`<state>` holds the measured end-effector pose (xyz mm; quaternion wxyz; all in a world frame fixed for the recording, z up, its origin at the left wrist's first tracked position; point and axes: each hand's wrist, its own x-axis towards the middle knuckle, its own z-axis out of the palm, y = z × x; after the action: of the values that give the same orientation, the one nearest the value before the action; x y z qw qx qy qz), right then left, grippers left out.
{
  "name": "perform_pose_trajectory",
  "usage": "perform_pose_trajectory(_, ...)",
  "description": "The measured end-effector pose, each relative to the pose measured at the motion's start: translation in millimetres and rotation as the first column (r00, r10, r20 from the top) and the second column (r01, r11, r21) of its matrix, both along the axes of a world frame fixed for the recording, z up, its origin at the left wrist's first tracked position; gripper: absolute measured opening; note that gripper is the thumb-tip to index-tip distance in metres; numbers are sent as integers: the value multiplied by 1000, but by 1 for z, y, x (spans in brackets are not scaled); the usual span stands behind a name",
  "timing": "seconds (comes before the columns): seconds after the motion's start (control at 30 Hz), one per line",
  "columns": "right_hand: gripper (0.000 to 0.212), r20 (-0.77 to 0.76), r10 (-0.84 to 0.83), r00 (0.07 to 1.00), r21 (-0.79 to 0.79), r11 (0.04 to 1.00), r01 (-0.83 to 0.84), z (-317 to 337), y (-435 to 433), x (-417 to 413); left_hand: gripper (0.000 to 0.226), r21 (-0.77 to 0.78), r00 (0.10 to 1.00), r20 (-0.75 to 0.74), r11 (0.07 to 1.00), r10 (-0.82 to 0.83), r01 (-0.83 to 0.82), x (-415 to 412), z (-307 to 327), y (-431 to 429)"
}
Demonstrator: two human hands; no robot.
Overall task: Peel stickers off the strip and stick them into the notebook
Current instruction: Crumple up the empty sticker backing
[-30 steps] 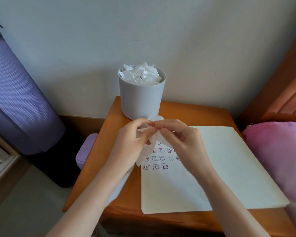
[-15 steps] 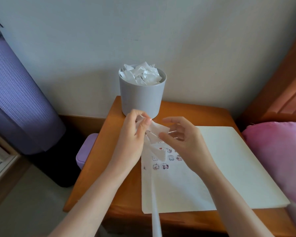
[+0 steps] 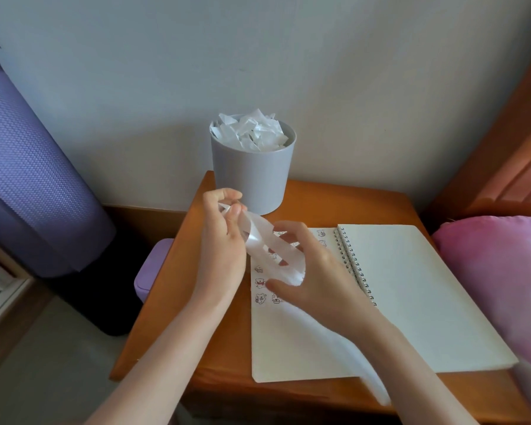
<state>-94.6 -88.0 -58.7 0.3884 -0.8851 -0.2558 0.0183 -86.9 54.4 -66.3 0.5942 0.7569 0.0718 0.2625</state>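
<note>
Single head view (wide-angle), looking forward and down, close over wooden table [image 3: 319, 204], wall [image 3: 319, 72] behind.

grey bin [image 3: 252, 176] blocking table's far edge, right notebook page [image 3: 417, 296] bare, pink cushion [image 3: 497, 271] crowding right

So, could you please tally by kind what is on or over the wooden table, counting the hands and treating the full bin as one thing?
Hands: 2, left hand and right hand
Notebook: 1
Sticker strip: 1
Grey bin: 1
Total: 5
</note>
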Motion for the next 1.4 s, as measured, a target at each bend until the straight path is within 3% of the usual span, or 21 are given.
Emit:
perform_pose_trajectory(0.2, 36, -33, -86, 996, 177, 980, 91, 5, -11, 9, 22, 88, 996, -65, 994, -53, 58, -2, -1, 1)
perform_pose_trajectory(0.37, 15, -36, -158, 987, 324, 932, 161, 6, -13, 13, 29, 174, 959, -153, 949, -238, 263, -6, 5, -7)
perform_pose_trajectory(0.5, 16, -34, -203, 979, 404, 893, 199, 7, -9, 16, 17, 152, 891, -271, 898, -363, 412, -9, 3, -15)
perform_pose_trajectory(0.6, 17, 4, -237, 972, 443, 872, 211, 7, -5, 15, 29, 204, 886, -261, 875, -383, 438, -9, 2, -12)
perform_pose_trajectory(0.73, 17, -18, -262, 965, 465, 852, 240, 8, -6, 17, 26, 164, 862, -280, 864, -422, 476, -11, 7, -7)
perform_pose_trajectory(0.97, 8, -103, -159, 982, 431, 882, 189, 9, -7, 16, 20, 149, 898, -231, 899, -374, 412, -15, 7, -10)
perform_pose_trajectory(1.1, 13, -172, -45, 984, 376, 920, 108, 14, -14, 15, 18, 76, 945, -138, 948, -296, 308, -10, 5, -1)
perform_pose_trajectory(1.23, 25, -206, -26, 978, 332, 938, 95, 15, -15, 12, 16, 119, 975, -86, 970, -204, 213, -8, 6, 1)
perform_pose_trajectory(1.4, 27, -278, 28, 960, 415, 905, 94, 20, -11, 8, 4, 211, 996, 3, 974, -87, 85, -11, 5, -5)
